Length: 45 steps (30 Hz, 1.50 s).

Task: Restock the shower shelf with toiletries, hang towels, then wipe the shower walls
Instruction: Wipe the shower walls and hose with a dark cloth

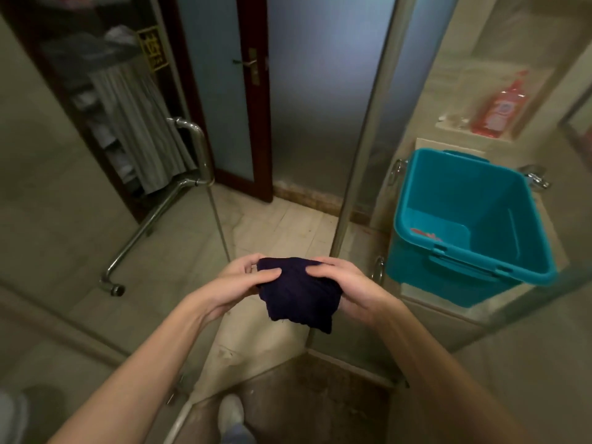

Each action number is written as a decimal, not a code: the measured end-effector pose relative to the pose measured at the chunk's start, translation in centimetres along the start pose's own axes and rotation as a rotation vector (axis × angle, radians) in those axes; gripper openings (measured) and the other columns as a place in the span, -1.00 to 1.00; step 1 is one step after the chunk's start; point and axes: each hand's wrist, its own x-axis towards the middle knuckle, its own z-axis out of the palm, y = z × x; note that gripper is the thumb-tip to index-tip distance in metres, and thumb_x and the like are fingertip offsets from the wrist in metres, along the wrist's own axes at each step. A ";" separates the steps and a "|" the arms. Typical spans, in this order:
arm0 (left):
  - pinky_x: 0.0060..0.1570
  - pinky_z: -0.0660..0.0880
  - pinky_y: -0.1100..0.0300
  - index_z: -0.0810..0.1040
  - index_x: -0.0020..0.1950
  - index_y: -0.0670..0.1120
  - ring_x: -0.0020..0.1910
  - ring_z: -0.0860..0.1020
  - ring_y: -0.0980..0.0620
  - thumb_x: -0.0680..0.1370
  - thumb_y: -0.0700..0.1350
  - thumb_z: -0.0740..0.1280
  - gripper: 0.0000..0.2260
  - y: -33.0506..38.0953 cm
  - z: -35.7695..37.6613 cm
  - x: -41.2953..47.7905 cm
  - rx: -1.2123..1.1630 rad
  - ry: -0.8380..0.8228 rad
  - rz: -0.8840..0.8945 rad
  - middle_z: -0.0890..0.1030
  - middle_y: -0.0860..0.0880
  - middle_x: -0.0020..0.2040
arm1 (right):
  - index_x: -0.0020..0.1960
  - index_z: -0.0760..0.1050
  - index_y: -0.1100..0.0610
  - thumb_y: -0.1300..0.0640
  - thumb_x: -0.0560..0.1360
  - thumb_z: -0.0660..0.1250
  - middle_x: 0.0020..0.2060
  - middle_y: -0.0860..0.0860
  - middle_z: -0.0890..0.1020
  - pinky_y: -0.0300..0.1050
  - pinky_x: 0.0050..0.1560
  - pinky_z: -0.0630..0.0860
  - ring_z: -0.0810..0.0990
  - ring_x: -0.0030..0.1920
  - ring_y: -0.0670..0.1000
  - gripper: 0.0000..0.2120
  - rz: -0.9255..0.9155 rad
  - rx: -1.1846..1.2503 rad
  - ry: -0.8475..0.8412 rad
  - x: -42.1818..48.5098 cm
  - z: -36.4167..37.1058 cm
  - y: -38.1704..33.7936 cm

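A dark navy cloth (296, 293) hangs bunched between both hands at the centre of the view. My left hand (243, 277) grips its left edge, thumb on top. Its right side is pinched by my right hand (339, 277). Behind the glass on the right, a teal plastic bin (474, 219) sits on a ledge with a small red item at its bottom. A red bottle (503, 107) lies on the recessed wall shelf (474, 131) above the bin.
An open glass shower door with a chrome handle (198, 149) stands on the left. A fixed glass panel (362, 139) rises on the right. Ahead is a wooden door with frosted glass (256, 91). My shoe (230, 411) rests on the dark shower threshold.
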 end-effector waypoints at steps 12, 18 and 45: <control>0.05 0.62 0.08 0.60 0.15 -0.10 0.01 0.71 -0.01 0.53 -0.25 0.43 -0.79 1.5 -13.8 12.2 -0.030 0.240 -0.059 0.72 -0.11 0.05 | 0.22 0.52 0.18 0.37 0.56 0.30 0.02 0.15 0.67 -0.06 -0.21 0.64 0.71 -0.05 0.10 -0.74 -0.060 -0.125 0.345 18.4 4.7 -3.9; -0.19 0.57 0.32 0.62 0.20 -0.05 -0.01 0.69 0.07 0.57 -0.19 0.39 -0.79 3.6 -17.3 17.7 -0.063 0.375 -0.046 0.71 -0.02 0.04 | 0.19 0.51 0.17 0.33 0.49 0.43 0.03 0.19 0.69 0.18 0.07 0.66 0.72 0.02 0.18 -0.70 -0.064 -0.010 0.515 26.5 6.0 -5.8; -0.17 0.52 0.37 0.66 0.23 -0.05 0.05 0.63 0.12 0.61 -0.15 0.36 -0.79 29.6 -16.6 59.6 0.011 0.182 0.257 0.69 0.03 0.08 | 0.14 0.63 0.21 0.29 0.61 0.31 -0.02 0.15 0.73 -0.06 -0.11 0.65 0.70 -0.08 0.08 -0.83 -0.521 0.222 0.803 50.4 -15.0 -35.1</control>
